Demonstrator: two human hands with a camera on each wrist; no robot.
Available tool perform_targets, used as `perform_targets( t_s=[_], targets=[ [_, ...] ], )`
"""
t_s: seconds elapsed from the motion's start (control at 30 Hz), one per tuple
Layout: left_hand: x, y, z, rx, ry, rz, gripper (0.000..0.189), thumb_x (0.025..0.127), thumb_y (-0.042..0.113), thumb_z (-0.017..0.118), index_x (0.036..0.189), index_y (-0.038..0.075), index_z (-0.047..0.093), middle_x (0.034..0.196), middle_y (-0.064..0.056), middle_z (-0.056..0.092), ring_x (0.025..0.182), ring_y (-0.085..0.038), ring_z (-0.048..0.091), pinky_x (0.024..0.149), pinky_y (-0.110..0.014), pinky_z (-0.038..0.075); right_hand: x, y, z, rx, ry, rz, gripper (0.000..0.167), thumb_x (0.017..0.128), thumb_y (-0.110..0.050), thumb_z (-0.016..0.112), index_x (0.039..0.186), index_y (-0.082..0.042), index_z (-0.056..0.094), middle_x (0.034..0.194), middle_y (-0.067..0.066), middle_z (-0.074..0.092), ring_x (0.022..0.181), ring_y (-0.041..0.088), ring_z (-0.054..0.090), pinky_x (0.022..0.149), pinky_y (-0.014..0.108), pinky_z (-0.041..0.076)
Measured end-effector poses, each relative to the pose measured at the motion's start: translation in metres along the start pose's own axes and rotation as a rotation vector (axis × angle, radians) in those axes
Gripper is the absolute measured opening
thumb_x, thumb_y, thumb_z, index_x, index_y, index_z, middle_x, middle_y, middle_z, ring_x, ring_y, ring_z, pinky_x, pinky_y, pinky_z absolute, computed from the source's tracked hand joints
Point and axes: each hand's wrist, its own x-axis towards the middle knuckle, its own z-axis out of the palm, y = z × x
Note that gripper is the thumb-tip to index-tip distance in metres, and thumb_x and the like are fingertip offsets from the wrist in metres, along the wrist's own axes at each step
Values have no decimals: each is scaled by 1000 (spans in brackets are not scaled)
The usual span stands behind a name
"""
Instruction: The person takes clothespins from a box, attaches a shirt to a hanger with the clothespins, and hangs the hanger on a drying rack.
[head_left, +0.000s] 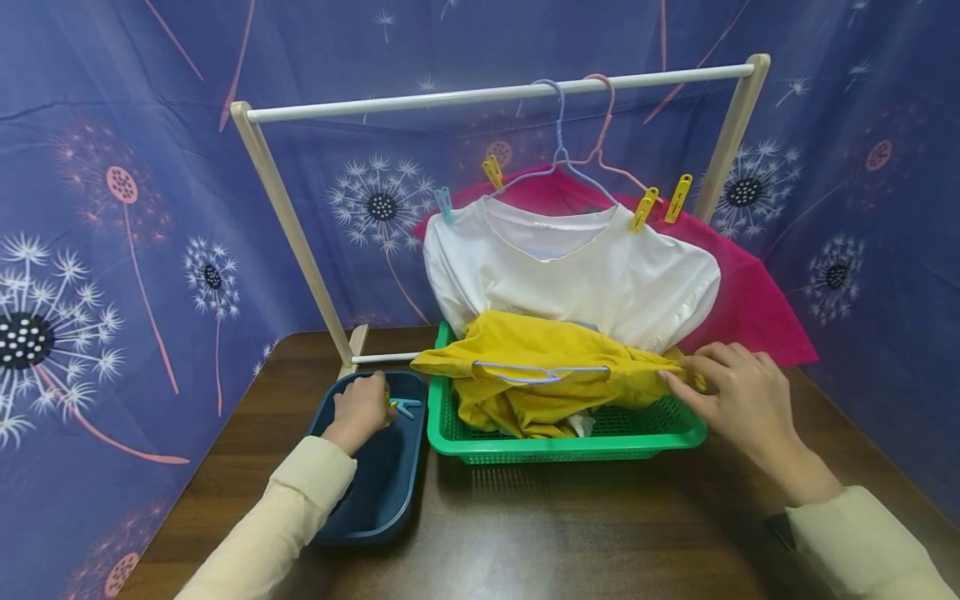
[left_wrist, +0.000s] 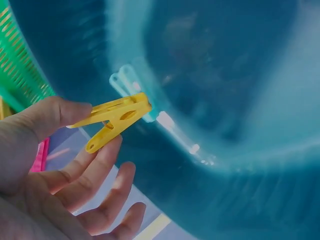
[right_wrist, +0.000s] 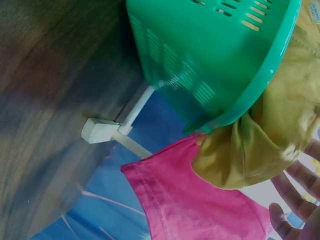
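My left hand (head_left: 360,410) is over the dark blue basin (head_left: 412,492), pinching a yellow clothespin (left_wrist: 117,117) between thumb and index finger. The other fingers of that hand (left_wrist: 85,185) are spread loosely. A light blue clothespin (head_left: 406,407) lies in the basin below. At the right, my right hand (head_left: 738,404) pinches the shoulder of a yellow shirt (head_left: 540,342); a blue hanger (head_left: 551,377) is inside its neckline. The shirt's lower part rests in the green basket (head_left: 570,448). In the right wrist view, the shirt (right_wrist: 240,155) sags beside the fingers (right_wrist: 295,197).
Behind the basket stands a rack with a white bar (head_left: 420,102). From it hang a white shirt (head_left: 570,279) and a pink garment (head_left: 750,292) on hangers, with yellow clothespins (head_left: 678,198) and a blue clothespin (head_left: 444,204) at the shoulders. A wooden table (head_left: 570,533) lies beneath.
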Motion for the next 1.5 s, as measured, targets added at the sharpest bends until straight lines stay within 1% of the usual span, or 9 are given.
perform_targets(
  t_s=[0.17,0.37,0.53,0.63,0.77,1.0,1.2,1.37,1.5],
  targets=[
    [-2,0,-11,-23,63,25,37,71,18,75,99,4,55,85,-14,62,80,-32,59,73,-54,43,3,0,2,22,53,0,45,77,-50,59,75,-7,72,68,8,63,62,24,52,50,34,32],
    [-9,3,-28,-89,159,61,35,72,16,75,98,4,55,86,-14,63,78,-31,59,70,-51,44,5,1,4,6,23,20,31,66,-37,70,76,-8,73,68,7,64,61,24,53,49,33,32],
    [-14,8,-41,-154,247,88,36,75,20,75,101,5,55,90,-14,64,79,-29,60,71,-48,45,7,2,5,-2,17,22,29,66,-35,71,75,-8,73,68,8,65,57,24,52,47,31,31],
    [-14,11,-47,-198,303,113,35,78,19,72,104,5,55,98,-15,64,87,-32,60,75,-49,44,8,2,6,3,12,27,27,66,-33,72,74,-8,73,68,8,65,56,24,52,46,30,31],
    [-14,16,-54,-264,380,168,35,80,17,70,108,5,55,106,-16,63,96,-35,57,83,-50,42,8,3,7,7,3,43,27,64,-32,74,74,-8,73,68,7,65,56,24,53,46,30,31],
    [-15,30,-61,-380,484,298,35,77,14,72,106,4,55,103,-15,62,96,-31,54,87,-47,40,8,4,7,-2,-27,72,26,64,-32,75,74,-8,73,67,7,65,55,23,52,46,29,31],
    [-18,44,-62,-414,520,383,35,76,15,74,104,4,57,102,-13,64,97,-31,53,91,-47,36,9,4,9,-3,-41,87,26,65,-32,75,76,-8,73,68,7,66,58,25,55,48,31,33],
    [-15,50,-59,-431,519,446,33,76,15,73,105,5,59,102,-11,65,97,-29,56,91,-45,37,9,5,10,-3,-54,102,26,66,-32,74,76,-9,73,68,7,66,59,25,55,48,31,34],
    [-13,53,-55,-443,516,475,31,77,13,72,105,6,59,102,-10,65,97,-28,55,92,-44,36,9,5,11,-4,-61,105,25,66,-32,74,76,-9,73,68,7,66,58,25,55,48,31,34]
  ],
)
